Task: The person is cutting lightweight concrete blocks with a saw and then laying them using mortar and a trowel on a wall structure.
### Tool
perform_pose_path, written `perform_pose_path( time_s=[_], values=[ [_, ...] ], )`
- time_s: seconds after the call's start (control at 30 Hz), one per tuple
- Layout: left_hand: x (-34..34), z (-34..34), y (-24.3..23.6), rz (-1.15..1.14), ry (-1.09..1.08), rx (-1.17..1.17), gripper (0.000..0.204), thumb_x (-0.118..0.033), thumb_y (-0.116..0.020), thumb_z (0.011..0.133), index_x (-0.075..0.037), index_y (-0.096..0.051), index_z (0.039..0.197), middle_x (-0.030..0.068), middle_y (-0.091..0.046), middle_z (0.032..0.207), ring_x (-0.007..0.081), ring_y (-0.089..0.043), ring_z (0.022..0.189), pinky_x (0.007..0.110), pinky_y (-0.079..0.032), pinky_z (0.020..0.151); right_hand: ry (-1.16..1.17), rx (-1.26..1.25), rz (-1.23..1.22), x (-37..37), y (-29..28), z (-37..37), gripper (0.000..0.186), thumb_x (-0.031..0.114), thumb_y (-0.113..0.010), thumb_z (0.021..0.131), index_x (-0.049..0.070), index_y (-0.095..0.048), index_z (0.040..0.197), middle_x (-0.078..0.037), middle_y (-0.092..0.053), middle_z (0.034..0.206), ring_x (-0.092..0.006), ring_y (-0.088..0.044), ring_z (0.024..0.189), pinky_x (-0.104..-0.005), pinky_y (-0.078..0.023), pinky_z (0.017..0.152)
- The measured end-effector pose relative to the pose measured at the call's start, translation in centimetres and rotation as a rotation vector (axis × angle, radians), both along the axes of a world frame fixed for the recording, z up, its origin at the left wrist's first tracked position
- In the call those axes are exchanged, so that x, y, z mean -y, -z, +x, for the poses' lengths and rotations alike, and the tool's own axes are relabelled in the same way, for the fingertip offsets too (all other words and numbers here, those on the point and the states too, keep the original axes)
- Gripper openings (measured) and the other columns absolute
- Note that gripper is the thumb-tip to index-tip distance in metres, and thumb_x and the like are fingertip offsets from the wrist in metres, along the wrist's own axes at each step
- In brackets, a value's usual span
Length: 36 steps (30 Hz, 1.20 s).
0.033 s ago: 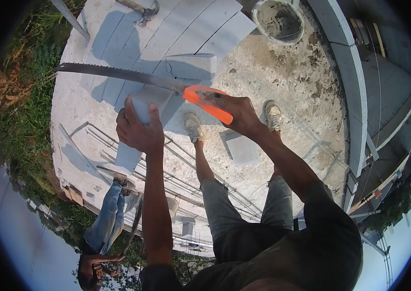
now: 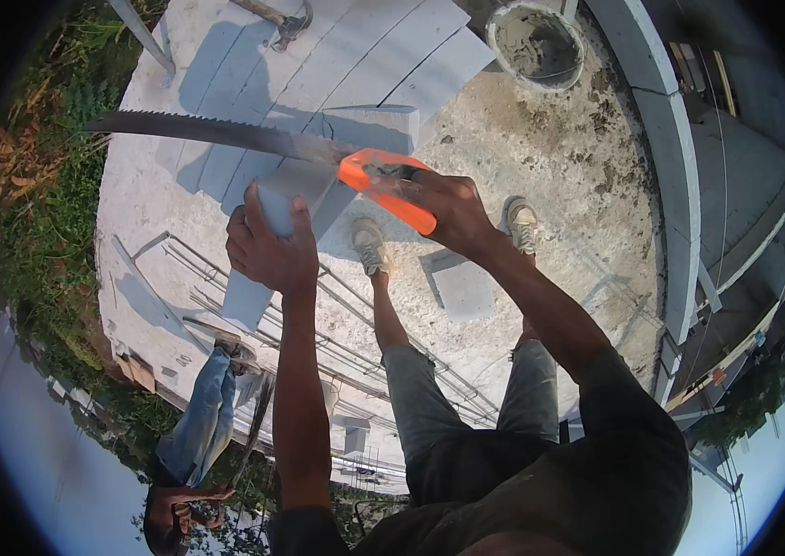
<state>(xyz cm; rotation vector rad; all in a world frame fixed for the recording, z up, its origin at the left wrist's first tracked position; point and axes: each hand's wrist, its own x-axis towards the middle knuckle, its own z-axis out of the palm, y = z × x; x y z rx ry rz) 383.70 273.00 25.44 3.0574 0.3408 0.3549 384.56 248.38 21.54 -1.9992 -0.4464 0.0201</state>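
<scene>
My right hand point(image 2: 455, 211) is wrapped round the orange handle of a handsaw point(image 2: 226, 132). Its long toothed blade points left, lying across the far end of a pale grey block point(image 2: 249, 301). Fingers and thumb of my left hand point(image 2: 274, 248) clasp that block's sides, just nearer to me than the blade. The hand hides the block's middle. Whether the teeth have cut into it, I cannot tell. Beyond the blade sits another grey block point(image 2: 376, 128), on a row of long pale slabs point(image 2: 346, 57).
A hammer point(image 2: 291, 26) lies on the slabs. A bucket of grey mortar point(image 2: 536, 46) stands far right. Steel bars point(image 2: 346, 296) run beside my feet, and a loose block point(image 2: 464, 292) lies between them. Another person point(image 2: 202, 417) is at lower left, near plants point(image 2: 40, 176) along the edge.
The saw and my right hand have shifted slightly left, and the blade's tip reaches further out. My left hand keeps its hold on the block.
</scene>
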Motion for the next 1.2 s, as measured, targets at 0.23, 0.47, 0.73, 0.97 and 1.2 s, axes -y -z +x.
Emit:
perform_pose_path(
  time_s=[0.23,0.47,0.73,0.97,1.2],
  values=[
    [-0.5,0.1,-0.6,0.021,-0.012,-0.038,0.062,-0.061,-0.064,0.081,-0.025,-0.059,0.130,0.0049,-0.053,0.112,0.0277,-0.051,0.104,0.046,-0.037,0.093,-0.189,0.458,-0.777,-3.1,1.2,12.1,0.072,0.017,-0.074,0.078,0.040,-0.047,0.141,0.003,-0.057,0.122,-0.0200,-0.057,0.116,-0.0417,-0.045,0.102],
    [-0.2,0.2,-1.8,-0.019,-0.008,-0.045,0.059,-0.056,-0.066,0.082,-0.023,-0.058,0.130,0.0061,-0.054,0.117,0.0287,-0.050,0.104,0.047,-0.036,0.093,-0.225,-0.213,-1.013,-1.7,1.3,5.6,0.084,0.042,-0.076,0.080,0.032,-0.031,0.151,-0.012,-0.033,0.151,-0.0410,-0.037,0.135,-0.0615,-0.032,0.109],
    [-0.2,-0.4,-4.5,-0.129,0.018,-0.158,0.082,-0.058,-0.069,0.080,-0.022,-0.038,0.147,0.0102,-0.051,0.127,0.0328,-0.048,0.119,0.051,-0.033,0.102,0.201,-0.461,-0.830,-3.2,-0.6,-3.4,0.046,0.017,-0.065,0.082,0.007,-0.052,0.126,-0.016,-0.047,0.123,-0.0355,-0.057,0.110,-0.0493,-0.053,0.084],
    [-5.5,-4.0,-8.4,-0.257,0.202,-0.449,0.101,-0.033,-0.083,0.070,-0.013,-0.027,0.151,0.0179,-0.038,0.145,0.0398,-0.040,0.130,0.058,-0.028,0.108,0.211,-0.965,-0.444,-8.0,0.6,-5.2,0.113,0.045,-0.083,0.070,0.036,-0.009,0.155,-0.019,-0.011,0.160,-0.0561,-0.036,0.132,-0.0611,-0.043,0.103],
    [-10.7,-7.2,-3.1,-0.209,0.364,-0.322,0.098,-0.025,-0.081,0.071,-0.009,-0.025,0.151,0.0183,-0.041,0.142,0.0400,-0.041,0.129,0.055,-0.031,0.105,0.601,-0.638,-0.545,-12.3,3.5,-3.1,0.077,0.039,-0.075,0.080,0.022,-0.037,0.145,-0.012,-0.027,0.153,-0.0364,-0.028,0.138,-0.0544,-0.045,0.100]
  ],
)
